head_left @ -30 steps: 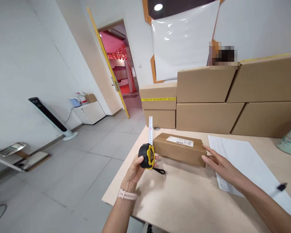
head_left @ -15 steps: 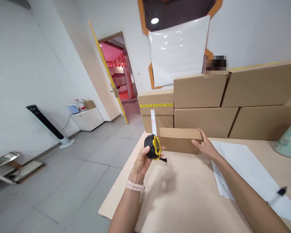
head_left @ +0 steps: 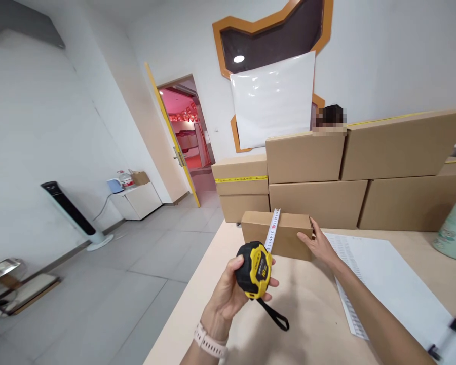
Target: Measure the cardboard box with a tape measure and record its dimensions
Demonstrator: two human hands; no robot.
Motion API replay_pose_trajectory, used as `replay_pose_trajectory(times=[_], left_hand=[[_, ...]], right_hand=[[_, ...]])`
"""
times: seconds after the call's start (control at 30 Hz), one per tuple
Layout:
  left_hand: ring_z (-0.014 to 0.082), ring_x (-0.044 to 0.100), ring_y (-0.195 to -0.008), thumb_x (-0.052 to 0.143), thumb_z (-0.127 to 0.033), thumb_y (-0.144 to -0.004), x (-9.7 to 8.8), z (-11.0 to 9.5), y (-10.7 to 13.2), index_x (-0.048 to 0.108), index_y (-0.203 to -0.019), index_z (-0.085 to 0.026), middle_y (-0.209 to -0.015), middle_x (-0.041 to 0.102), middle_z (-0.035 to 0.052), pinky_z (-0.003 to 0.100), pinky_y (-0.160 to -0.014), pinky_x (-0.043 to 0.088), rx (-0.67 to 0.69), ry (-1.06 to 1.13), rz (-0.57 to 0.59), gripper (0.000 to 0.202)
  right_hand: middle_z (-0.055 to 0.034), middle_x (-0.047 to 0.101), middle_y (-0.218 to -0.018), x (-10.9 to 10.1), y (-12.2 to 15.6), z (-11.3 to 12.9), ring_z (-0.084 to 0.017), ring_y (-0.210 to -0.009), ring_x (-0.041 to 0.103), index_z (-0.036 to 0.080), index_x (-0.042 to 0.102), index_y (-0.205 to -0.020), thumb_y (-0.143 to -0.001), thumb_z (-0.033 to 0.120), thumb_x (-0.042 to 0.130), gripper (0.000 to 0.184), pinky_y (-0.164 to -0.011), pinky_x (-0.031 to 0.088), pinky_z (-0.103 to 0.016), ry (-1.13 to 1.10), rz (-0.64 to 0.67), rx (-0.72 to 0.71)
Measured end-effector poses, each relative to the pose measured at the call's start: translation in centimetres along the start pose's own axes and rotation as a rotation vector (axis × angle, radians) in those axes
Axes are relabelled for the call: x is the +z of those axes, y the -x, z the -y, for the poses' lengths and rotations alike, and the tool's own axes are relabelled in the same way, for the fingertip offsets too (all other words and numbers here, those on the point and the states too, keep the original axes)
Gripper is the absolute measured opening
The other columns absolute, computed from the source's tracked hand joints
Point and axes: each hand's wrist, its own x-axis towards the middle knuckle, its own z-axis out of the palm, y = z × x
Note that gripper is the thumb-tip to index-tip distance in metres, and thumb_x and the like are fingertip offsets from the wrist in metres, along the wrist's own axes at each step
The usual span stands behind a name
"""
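My left hand (head_left: pixel 228 289) is wrapped around a black and yellow tape measure (head_left: pixel 255 268), whose black wrist strap hangs down. A length of white blade (head_left: pixel 272 228) sticks out from the case and passes in front of or over a small brown cardboard box (head_left: pixel 289 243); contact with the box I cannot tell. That box lies on the table. My right hand (head_left: pixel 319 244) grips its right end, thumb on the near face and fingers around the far side.
Larger cardboard boxes (head_left: pixel 317 203) are stacked behind, with a person's head partly visible above. Printed sheets (head_left: pixel 387 284), a pen (head_left: pixel 446 337) and a green container (head_left: pixel 454 223) are on the right of the table (head_left: pixel 281 324). A door (head_left: pixel 171 132) stands open at the back left.
My left hand has brought the tape measure closer and to the right, so its blade now lies across the view of the box's middle. My right hand stays at the box's end.
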Motion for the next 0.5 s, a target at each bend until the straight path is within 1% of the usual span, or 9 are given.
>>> replay_pose_trajectory(times=[0.1,0.17,0.23,0.3,0.33,0.37,0.43,0.5], left_hand=[[0.0319,0.066,-0.091,0.061,-0.047,-0.079,0.4,-0.2,0.6,0.061,-0.118,-0.016,-0.119,0.061,0.0147,0.037,-0.065,0.057,-0.014,-0.007,-0.021,0.050],[0.0318,0.066,-0.091,0.061,-0.047,-0.079,0.6,-0.2,0.9,0.061,-0.117,-0.015,-0.119,0.061,0.0147,0.037,-0.065,0.057,-0.018,-0.012,-0.031,0.049],[0.0316,0.066,-0.090,0.061,-0.047,-0.079,0.7,-0.2,1.1,0.061,-0.116,-0.015,-0.118,0.061,0.0146,0.036,-0.065,0.056,-0.021,-0.016,-0.039,0.049],[0.0316,0.066,-0.090,0.061,-0.047,-0.079,0.8,-0.1,1.1,0.062,-0.116,-0.015,-0.117,0.062,0.0144,0.037,-0.065,0.056,-0.022,-0.026,-0.048,0.048],[0.0319,0.067,-0.090,0.061,-0.046,-0.079,0.9,-0.1,1.1,0.061,-0.115,-0.015,-0.116,0.062,0.0144,0.037,-0.065,0.057,-0.020,-0.031,-0.052,0.048],[0.0321,0.067,-0.090,0.061,-0.047,-0.079,1.0,-0.1,1.0,0.061,-0.115,-0.015,-0.116,0.062,0.0144,0.037,-0.065,0.057,-0.017,-0.034,-0.056,0.048],[0.0322,0.067,-0.090,0.061,-0.047,-0.079,1.1,0.0,1.0,0.061,-0.115,-0.015,-0.116,0.062,0.0147,0.038,-0.065,0.057,-0.013,-0.029,-0.059,0.048],[0.0322,0.067,-0.090,0.060,-0.046,-0.080,1.2,0.2,1.1,0.060,-0.116,-0.015,-0.117,0.061,0.0151,0.037,-0.065,0.056,-0.009,-0.017,-0.056,0.048]], right_hand=[[-0.0143,0.043,-0.145,-1.4,0.0,0.7,-0.028,-0.125,0.049,0.025,0.025,-0.146,-0.074,0.063,0.059,0.088,-0.098,0.046,-0.042,0.007,0.102,-0.027],[-0.0137,0.042,-0.146,-2.7,-0.2,1.8,-0.029,-0.129,0.045,0.024,0.034,-0.142,-0.075,0.065,0.057,0.082,-0.103,0.041,-0.043,0.039,0.133,-0.037],[-0.0116,0.046,-0.143,-3.8,-0.5,3.6,-0.028,-0.131,0.042,0.025,0.046,-0.133,-0.081,0.066,0.048,0.067,-0.106,0.037,-0.042,0.085,0.060,-0.041],[-0.0084,0.053,-0.137,-4.2,-1.0,6.0,-0.026,-0.129,0.044,0.026,0.055,-0.122,-0.089,0.062,0.035,0.053,-0.105,0.036,-0.040,0.151,-0.013,-0.063],[-0.0067,0.056,-0.133,-4.0,-1.4,7.2,-0.026,-0.126,0.047,0.027,0.058,-0.116,-0.092,0.059,0.030,0.049,-0.104,0.036,-0.040,0.198,-0.013,-0.081],[-0.0051,0.059,-0.128,-3.7,-1.8,8.3,-0.026,-0.122,0.050,0.028,0.061,-0.111,-0.093,0.055,0.027,0.047,-0.102,0.038,-0.039,0.255,0.025,-0.098],[-0.0034,0.064,-0.119,-2.5,-2.9,10.2,-0.025,-0.114,0.055,0.028,0.063,-0.102,-0.095,0.049,0.025,0.044,-0.096,0.040,-0.039,0.372,0.132,-0.127],[-0.0030,0.067,-0.111,-1.0,-4.1,11.3,-0.024,-0.105,0.058,0.028,0.064,-0.097,-0.096,0.044,0.024,0.043,-0.090,0.042,-0.036,0.467,0.222,-0.170]])
